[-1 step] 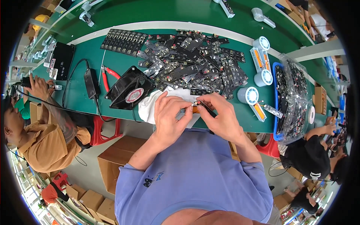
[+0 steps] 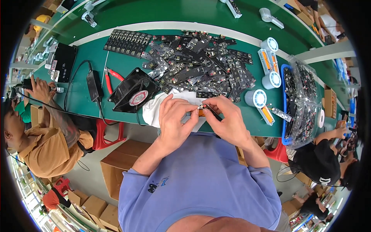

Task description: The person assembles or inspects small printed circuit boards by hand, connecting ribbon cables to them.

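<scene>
Close together at the front edge of the green table, both hands are closed over small parts. My right hand (image 2: pixel 228 118) pinches a narrow black circuit board (image 2: pixel 213 112) between thumb and fingers. With thumb and fingertips, my left hand (image 2: pixel 174 118) grips something small and pale at the board's left end; its kind is hidden. An orange piece (image 2: pixel 201 113) shows just below the fingertips. Under and behind my hands lies a white cloth (image 2: pixel 152 111). Beyond them spreads a heap of loose black circuit boards (image 2: pixel 197 71).
Left of the cloth are a black cooling fan (image 2: pixel 125 92), red-handled pliers (image 2: pixel 107 82) and a power adapter (image 2: pixel 94 86). To the right stand a pale blue handheld fan (image 2: pixel 256 99) with its handle opened and a blue tray (image 2: pixel 285 104) of bagged boards. A co-worker (image 2: pixel 46 149) sits at left.
</scene>
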The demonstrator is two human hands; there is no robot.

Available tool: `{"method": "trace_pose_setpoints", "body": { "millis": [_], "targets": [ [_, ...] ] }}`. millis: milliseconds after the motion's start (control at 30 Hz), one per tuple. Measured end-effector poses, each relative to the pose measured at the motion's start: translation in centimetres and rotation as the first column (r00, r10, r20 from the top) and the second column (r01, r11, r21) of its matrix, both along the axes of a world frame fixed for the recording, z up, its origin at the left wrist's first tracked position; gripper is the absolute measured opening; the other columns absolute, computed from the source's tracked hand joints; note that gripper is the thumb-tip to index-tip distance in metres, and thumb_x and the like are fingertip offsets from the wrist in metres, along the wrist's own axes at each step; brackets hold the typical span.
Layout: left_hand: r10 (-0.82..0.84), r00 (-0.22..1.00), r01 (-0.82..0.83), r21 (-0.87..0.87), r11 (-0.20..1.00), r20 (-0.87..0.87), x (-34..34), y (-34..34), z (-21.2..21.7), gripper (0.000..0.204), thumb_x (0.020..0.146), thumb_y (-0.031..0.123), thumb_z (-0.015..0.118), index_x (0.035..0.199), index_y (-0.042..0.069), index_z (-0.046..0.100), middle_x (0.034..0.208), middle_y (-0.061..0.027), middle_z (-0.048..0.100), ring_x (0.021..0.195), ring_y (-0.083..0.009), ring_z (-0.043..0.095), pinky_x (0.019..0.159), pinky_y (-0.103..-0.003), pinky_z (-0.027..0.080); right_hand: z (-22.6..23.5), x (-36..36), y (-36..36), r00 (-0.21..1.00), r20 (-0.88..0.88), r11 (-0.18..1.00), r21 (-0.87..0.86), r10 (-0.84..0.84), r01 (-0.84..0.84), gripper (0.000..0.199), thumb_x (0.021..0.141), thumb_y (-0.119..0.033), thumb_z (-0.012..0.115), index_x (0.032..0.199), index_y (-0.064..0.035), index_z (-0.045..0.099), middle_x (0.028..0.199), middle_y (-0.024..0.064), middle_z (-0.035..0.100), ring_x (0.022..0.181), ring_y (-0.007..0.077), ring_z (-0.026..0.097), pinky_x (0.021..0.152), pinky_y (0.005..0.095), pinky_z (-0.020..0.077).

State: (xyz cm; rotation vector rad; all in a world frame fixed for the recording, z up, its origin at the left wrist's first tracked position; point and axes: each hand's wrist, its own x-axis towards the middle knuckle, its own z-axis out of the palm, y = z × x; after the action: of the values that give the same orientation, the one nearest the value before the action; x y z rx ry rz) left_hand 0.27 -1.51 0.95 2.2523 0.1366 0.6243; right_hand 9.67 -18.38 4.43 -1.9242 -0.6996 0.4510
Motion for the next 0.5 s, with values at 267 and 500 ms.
{"method": "trace_pose_setpoints", "body": {
  "millis": [267,500],
  "targets": [
    [0.016,0.993,-0.024,0.068,0.997,0.119,0.3,-0.1,-0.9,0.019,0.077,0.002,0.083,0.092,0.007,0.072,0.086,-0.003,0.07,0.092,-0.0225,0.069,0.108,-0.048,0.047,-0.5,-1.0,0.8,0.989,0.148,1.0,0.015,-0.009,0.007,0.023,0.095,-0.001,0.071,0.117,0.0015,0.066,0.101,0.015,0.067,0.082,0.0279,0.072,0.07,0.039,0.059],
    [0.006,0.989,-0.027,0.136,0.99,0.148,0.3,0.0,-1.3,0.02,0.075,-0.001,0.084,0.091,0.005,0.073,0.087,-0.008,0.071,0.093,-0.0274,0.07,0.104,-0.051,0.052,-1.0,-1.7,1.1,0.956,0.294,1.0,-0.021,0.002,0.005,0.025,0.091,0.002,0.074,0.115,0.0027,0.068,0.1,0.0157,0.067,0.08,0.0305,0.071,0.068,0.0396,0.0583]
  ]
}}
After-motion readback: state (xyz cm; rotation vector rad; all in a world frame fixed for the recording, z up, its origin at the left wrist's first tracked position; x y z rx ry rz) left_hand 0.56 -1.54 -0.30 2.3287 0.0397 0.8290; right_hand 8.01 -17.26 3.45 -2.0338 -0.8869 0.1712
